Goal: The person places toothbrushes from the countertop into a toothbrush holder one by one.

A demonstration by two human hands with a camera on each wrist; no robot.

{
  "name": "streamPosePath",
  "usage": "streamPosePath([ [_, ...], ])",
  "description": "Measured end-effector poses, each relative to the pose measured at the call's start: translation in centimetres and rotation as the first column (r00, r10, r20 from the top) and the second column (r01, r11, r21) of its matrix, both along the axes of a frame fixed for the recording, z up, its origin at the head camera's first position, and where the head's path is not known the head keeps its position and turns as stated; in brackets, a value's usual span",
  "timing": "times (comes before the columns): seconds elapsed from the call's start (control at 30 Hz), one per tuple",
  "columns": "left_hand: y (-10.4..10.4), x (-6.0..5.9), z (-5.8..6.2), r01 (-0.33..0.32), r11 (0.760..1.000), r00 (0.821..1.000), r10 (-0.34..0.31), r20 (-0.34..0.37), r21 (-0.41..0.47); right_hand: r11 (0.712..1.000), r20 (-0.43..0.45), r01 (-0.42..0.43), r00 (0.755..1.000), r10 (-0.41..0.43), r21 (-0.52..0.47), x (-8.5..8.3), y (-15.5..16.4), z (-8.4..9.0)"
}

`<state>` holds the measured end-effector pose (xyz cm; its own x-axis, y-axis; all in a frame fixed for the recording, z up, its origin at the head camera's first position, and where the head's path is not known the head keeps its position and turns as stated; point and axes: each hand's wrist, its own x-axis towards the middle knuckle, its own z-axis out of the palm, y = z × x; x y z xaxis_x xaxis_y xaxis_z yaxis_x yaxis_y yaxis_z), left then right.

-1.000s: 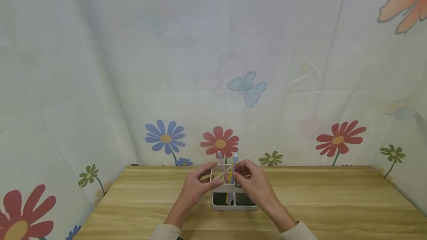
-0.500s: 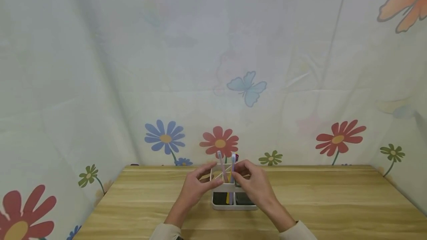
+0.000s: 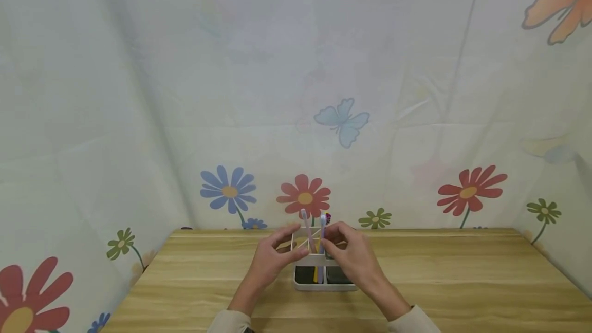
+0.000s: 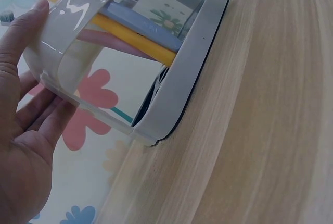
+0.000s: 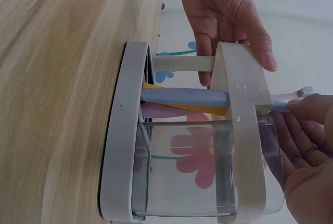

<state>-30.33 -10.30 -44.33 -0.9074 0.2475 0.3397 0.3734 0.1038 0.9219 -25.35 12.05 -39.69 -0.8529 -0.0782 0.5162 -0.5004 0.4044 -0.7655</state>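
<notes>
White plastic holder, slim toothbrushes

The holder is white at its base and top band, with clear walls and dark insides low down. In it stand a pale blue toothbrush, a yellow toothbrush and a pale pink toothbrush; a bit of magenta bristle shows at the top, too small to tell from which brush. The counter is light wood with straight, streaky grain. The backdrop cloth is off-white, printed with red flowers with yellow centres, a blue flower, small olive-green flowers, a pale blue butterfly and an orange butterfly. The sleeves are beige.
</notes>
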Motion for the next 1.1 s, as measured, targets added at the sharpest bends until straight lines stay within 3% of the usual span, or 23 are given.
streamPosePath([
  [0.43,-0.1,0.0,-0.1,-0.005,0.999,1.0,0.003,-0.029,-0.048,1.0,0.004,-0.015,1.0,0.015,-0.001,0.1,0.1,-0.1],
  [0.73,-0.2,0.1,-0.1,-0.005,1.0,1.0,0.005,-0.007,-0.018,1.0,0.011,0.006,1.0,-0.006,0.031,0.0,0.1,0.0],
  [1.1,-0.3,0.1,0.0,-0.007,1.0,1.0,0.007,-0.015,-0.022,0.999,0.088,0.02,0.996,-0.022,0.029,0.0,2.2,1.2],
])
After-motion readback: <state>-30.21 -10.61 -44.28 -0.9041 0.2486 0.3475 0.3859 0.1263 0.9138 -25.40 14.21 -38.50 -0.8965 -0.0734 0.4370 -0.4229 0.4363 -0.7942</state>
